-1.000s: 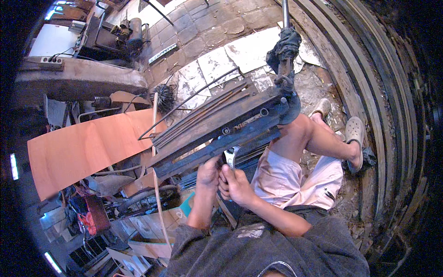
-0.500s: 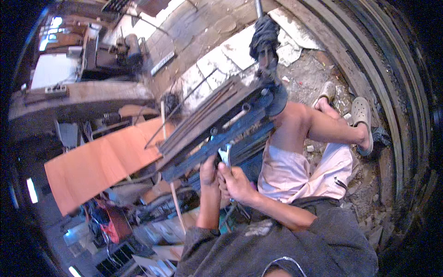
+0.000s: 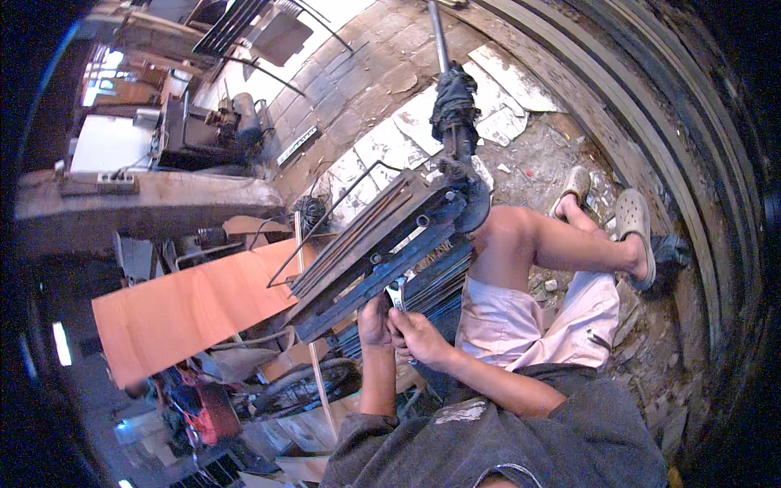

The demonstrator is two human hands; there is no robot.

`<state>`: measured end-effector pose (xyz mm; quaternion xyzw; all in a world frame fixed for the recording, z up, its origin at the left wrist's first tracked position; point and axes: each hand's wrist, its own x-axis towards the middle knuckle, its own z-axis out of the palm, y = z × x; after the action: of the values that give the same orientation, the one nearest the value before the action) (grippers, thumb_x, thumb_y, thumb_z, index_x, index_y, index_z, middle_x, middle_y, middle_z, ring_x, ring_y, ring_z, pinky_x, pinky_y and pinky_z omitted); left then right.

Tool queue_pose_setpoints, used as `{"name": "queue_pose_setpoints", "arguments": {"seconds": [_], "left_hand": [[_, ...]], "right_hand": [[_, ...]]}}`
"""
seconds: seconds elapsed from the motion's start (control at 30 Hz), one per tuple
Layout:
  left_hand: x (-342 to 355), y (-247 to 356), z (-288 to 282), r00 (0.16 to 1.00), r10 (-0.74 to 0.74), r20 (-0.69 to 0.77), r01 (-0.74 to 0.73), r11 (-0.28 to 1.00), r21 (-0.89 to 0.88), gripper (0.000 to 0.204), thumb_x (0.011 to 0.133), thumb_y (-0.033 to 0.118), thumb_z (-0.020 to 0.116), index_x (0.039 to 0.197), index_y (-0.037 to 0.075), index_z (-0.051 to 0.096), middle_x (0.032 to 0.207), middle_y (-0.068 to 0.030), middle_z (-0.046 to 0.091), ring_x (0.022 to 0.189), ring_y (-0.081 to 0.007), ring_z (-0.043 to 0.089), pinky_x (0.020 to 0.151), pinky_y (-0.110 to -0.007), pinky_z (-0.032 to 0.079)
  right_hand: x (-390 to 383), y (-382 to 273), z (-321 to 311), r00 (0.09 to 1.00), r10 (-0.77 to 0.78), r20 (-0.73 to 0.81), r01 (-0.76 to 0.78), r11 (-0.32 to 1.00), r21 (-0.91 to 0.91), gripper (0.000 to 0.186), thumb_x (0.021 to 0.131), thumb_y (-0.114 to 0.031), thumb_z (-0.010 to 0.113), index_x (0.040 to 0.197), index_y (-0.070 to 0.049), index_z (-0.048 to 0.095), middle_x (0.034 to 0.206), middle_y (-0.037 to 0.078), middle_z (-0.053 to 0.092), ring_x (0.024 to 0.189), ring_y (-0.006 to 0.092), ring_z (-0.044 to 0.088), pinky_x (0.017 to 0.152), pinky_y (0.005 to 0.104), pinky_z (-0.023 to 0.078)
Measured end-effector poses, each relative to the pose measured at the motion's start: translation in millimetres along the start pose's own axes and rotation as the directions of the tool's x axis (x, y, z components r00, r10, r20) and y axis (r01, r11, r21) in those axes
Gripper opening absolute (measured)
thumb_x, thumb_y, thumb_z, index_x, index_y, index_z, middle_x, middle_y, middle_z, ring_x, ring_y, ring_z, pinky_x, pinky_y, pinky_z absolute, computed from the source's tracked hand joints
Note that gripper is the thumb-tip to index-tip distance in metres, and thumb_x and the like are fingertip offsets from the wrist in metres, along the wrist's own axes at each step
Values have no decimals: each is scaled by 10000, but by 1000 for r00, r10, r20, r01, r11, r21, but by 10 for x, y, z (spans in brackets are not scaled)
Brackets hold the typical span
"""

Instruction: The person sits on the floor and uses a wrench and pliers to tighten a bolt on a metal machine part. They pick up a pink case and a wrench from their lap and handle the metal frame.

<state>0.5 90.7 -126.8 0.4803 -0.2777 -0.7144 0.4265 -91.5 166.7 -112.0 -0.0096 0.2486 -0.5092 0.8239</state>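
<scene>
Rough paving (image 3: 342, 88); right grip (image 3: 419, 337) around shiny wrench (image 3: 396, 294), beside dark metal frame (image 3: 355, 298).

The view has turned, so many things sit in new spots. A second ago the silver wrench (image 3: 396, 294) tipped a bit right; now its top tips a bit left. The left hand (image 3: 374, 323) and right hand (image 3: 419, 337) show lower down. The long dark metal beam (image 3: 346, 281) slants more steeply. The pole (image 3: 439, 41) has slid left, and the orange wooden sheet (image 3: 195, 309) shows lower and farther right. Up top, a brown panel (image 3: 281, 37) has come into sight.
</scene>
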Motion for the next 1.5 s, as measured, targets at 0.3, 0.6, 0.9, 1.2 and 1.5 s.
{"name": "queue_pose_setpoints", "arguments": {"seconds": [0.3, 0.6, 0.9, 1.2, 1.5], "left_hand": [[54, -125, -168, 983, -184, -1, 184, 981, -60, 263, 944, 218, 494, 1115, 38, 579, 1005, -91, 653, 816, -179, 641, 683, -312, 538], [50, -8, -96, 944, -329, 25, 330, 942, -68, 240, 915, 266, 582, 1041, 63, 610, 808, -74, 655, 485, -115, 558, 385, -242, 434], [67, -40, -286, 940, -317, 125, 329, 940, -90, 260, 919, 282, 583, 1072, 72, 607, 915, -52, 649, 647, -110, 595, 503, -230, 479], [76, -90, -307, 882, -424, 205, 446, 891, -79, 310, 947, 322, 484, 991, 46, 617, 575, -57, 590, 404, -108, 509, 348, -223, 387], [-10, 14, -91, 930, -358, 86, 358, 934, 12, 275, 939, 296, 497, 994, 64, 634, 558, 5, 556, 395, -77, 467, 334, -215, 339]], "right_hand": [[21, 76, 135, 951, -192, -241, 153, 973, -171, 562, 923, -639, 280, 796, -104, 391, 497, -41, 258, 357, 76, 225, 339, 249, 208], [94, 22, 130, 958, -173, -229, 140, 978, -155, 568, 909, -658, 286, 752, -120, 379, 490, -32, 299, 362, 76, 264, 339, 241, 217], [113, 82, 297, 959, -145, -241, 136, 989, -54, 565, 900, -669, 276, 757, -128, 354, 461, -38, 217, 316, 79, 194, 295, 244, 169], [99, 2, 292, 970, -110, -215, 125, 991, 57, 572, 897, -683, 252, 742, -139, 342, 453, -41, 222, 311, 80, 190, 292, 247, 155], [152, -64, 280, 963, -93, -255, 90, 996, -23, 608, 884, -704, 256, 667, -140, 333, 440, -43, 237, 306, 77, 218, 296, 240, 162]]}}
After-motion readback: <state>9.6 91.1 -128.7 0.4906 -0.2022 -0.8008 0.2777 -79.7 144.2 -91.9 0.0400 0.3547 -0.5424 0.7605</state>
